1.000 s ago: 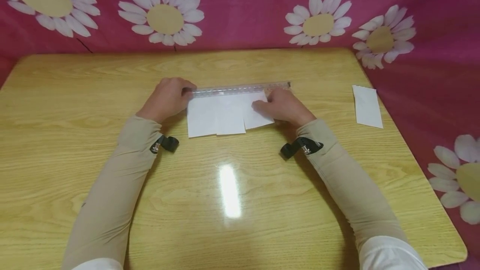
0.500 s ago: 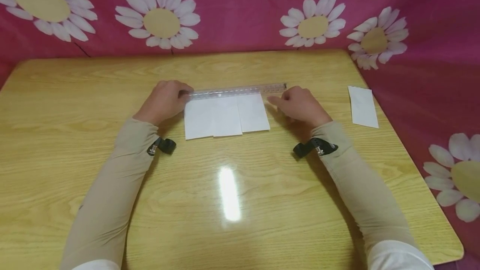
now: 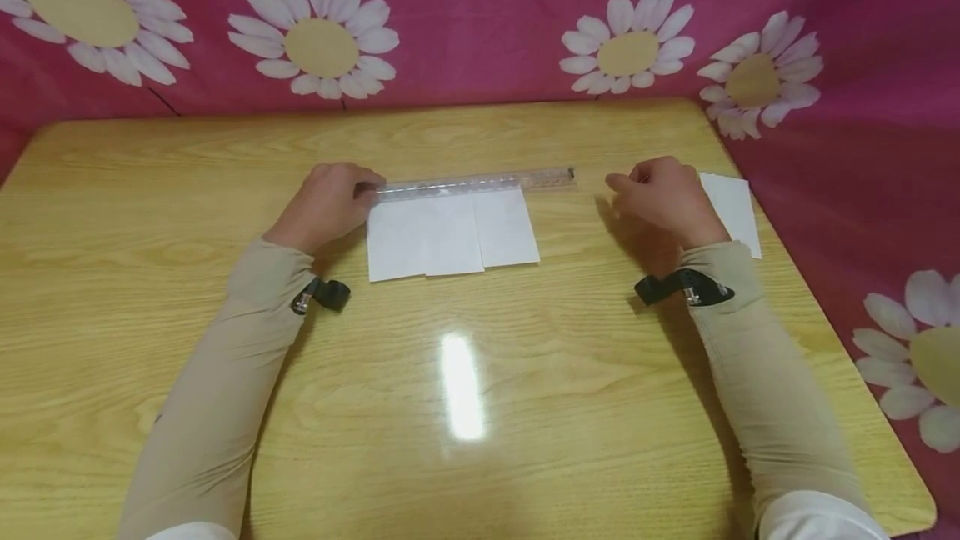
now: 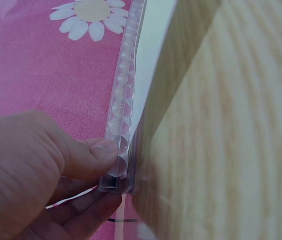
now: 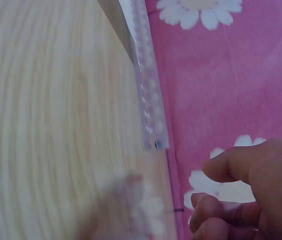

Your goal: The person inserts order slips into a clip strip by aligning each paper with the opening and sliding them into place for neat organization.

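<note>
A long clear plastic strip (image 3: 480, 183) with a row of round bubble shapes (image 4: 121, 107) runs sideways at mid-table. Overlapping white paper slips (image 3: 453, 236) extend from its near side toward me, their upper edges at the strip. My left hand (image 3: 324, 205) pinches the strip's left end between thumb and fingers, and its dark end piece (image 4: 109, 181) shows at the fingertips in the left wrist view. Past the strip's free right end, my right hand (image 3: 667, 198) hovers with fingers loosely curled and nothing in them.
Another white paper slip (image 3: 735, 211) lies near the right edge of the wooden table (image 3: 360, 407), partly covered by my right hand and wrist. A pink cloth (image 3: 480, 15) with daisies stands along the back and right sides.
My right hand has let go of the rightmost slip and moved right, toward the separate slip. That rightmost slip now lies straighter beside the others. My left hand keeps its grip on the strip.
</note>
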A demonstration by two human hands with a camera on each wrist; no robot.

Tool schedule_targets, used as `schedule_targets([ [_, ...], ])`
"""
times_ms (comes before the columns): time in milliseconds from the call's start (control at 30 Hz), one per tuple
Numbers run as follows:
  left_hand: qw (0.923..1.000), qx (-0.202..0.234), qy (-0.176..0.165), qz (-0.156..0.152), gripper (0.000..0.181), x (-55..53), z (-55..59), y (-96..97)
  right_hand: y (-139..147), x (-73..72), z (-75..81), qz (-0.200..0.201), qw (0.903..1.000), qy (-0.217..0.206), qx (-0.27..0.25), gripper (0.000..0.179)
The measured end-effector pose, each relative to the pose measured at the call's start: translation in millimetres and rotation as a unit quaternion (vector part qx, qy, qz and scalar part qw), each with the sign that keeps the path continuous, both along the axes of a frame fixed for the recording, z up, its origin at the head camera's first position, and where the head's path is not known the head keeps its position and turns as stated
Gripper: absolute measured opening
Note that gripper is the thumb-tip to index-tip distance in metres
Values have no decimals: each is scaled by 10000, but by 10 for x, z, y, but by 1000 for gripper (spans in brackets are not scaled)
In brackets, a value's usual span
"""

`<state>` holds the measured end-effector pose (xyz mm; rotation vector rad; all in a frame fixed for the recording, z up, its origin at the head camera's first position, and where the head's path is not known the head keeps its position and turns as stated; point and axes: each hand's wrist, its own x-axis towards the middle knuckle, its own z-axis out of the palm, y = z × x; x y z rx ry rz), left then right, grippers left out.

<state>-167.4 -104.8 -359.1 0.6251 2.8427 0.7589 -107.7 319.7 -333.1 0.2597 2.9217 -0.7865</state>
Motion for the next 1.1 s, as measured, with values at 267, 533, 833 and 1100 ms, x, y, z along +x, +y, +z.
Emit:
schedule_targets([
  [267, 9998, -33, -208, 44, 35, 8, 16, 8, 279, -1, -10, -372, 9987, 240, 257, 57],
  [533, 9995, -110, -268, 117, 36, -1, 19, 19, 532, -53, 38, -783, 9960, 275, 327, 60],
  [833, 9995, -123, -261, 118, 36, -3, 20, 4, 791, 35, 0, -1055, 9927, 88, 568, 62],
  [1100, 9995, -110, -283, 130, 36, -1, 27, 7, 967, 72, 12, -1198, 9906, -18, 659, 66],
])
